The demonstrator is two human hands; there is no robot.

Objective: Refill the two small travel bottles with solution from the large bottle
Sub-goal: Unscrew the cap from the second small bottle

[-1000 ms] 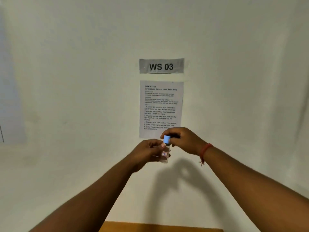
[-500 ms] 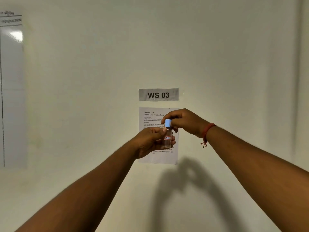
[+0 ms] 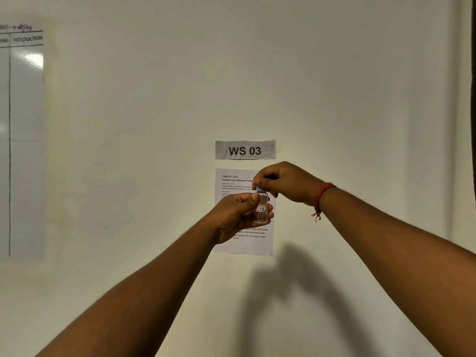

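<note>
Travel bottle now raised in front of the instruction sheet — left hand grip closed round it, right hand grip pinched on blue cap — capping judged underway; worktop unseen.

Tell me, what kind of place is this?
Probably a numbered work station for recorded tasks, not a home. A "WS 03" sign and a printed task sheet are on the plain wall, with a whiteboard at left.
</note>
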